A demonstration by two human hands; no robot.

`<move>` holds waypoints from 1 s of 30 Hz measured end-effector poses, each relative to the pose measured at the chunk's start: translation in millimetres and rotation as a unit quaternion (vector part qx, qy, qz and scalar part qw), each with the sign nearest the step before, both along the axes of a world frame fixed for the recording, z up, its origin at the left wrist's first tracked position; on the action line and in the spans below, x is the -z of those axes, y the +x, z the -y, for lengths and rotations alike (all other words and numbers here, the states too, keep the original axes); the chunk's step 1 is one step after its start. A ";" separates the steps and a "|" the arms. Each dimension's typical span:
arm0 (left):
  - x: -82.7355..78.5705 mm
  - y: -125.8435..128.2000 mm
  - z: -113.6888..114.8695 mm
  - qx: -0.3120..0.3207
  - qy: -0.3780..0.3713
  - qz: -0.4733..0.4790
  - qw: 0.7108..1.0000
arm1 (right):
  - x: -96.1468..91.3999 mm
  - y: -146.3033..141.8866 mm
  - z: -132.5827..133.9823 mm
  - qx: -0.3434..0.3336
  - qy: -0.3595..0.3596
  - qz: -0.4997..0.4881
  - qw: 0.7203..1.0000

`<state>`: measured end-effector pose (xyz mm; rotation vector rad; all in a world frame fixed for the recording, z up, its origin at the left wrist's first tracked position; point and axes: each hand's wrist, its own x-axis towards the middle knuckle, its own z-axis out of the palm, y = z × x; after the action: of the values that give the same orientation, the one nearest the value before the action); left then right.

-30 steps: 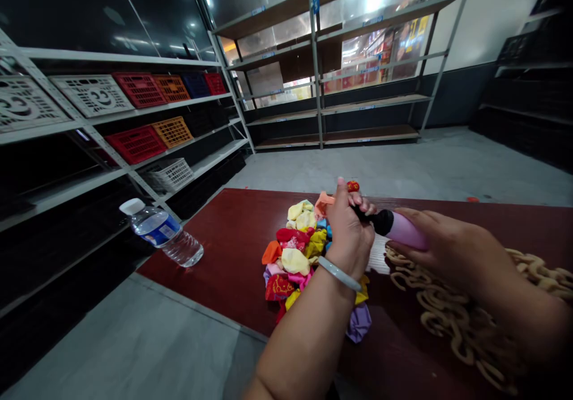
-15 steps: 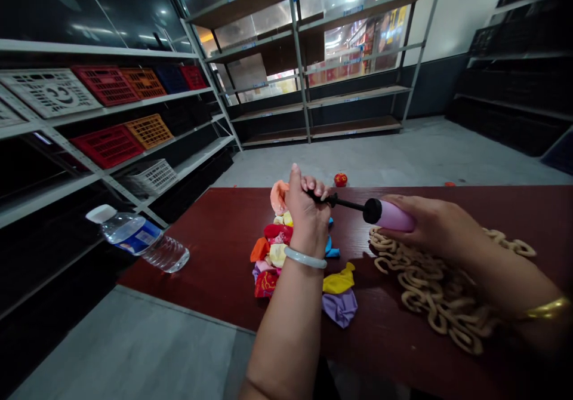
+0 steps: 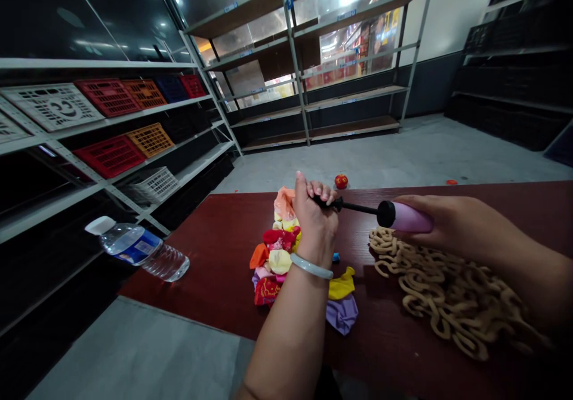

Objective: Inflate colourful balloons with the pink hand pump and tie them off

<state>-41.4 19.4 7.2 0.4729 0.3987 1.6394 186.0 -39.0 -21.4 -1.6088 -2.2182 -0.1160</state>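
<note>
My left hand, with a pale bangle at the wrist, is closed around the black handle of a hand-held balloon pump. The pump's black rod runs right into its lilac barrel. My right hand is wrapped round that barrel, above the table. A peach-coloured balloon shows just behind my left hand; whether it is joined to the pump is hidden. Below lie limp balloons in red, cream and orange, partly behind my left forearm. A yellow balloon and a purple balloon lie right of it.
Tan curly loops are heaped on the dark red table, under my right arm. A water bottle is at the left. A small red ball is beyond the far edge. Shelves with crates stand behind.
Both hands have shifted slightly right in view, the right hand a bit further. Slightly more of the pump's rod shows between handle and barrel.
</note>
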 end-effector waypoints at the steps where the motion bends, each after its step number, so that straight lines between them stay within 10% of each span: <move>1: 0.6 2.3 0.7 0.006 0.000 0.002 1.000 | -0.8 -0.7 1.0 0.002 0.009 0.006 1.000; 15: 19.9 20.2 -3.3 0.085 -0.029 0.112 0.990 | 4.1 -24.6 5.1 0.017 0.090 0.087 0.992; 30: 19.9 -9.6 -26.6 0.042 -0.086 0.097 0.991 | -1.1 22.2 -1.4 0.001 -0.032 0.001 0.999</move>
<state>-51.0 46.0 -12.6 0.1959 0.3650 1.5389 208.2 -37.7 -20.3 -1.6438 -2.2436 -0.0474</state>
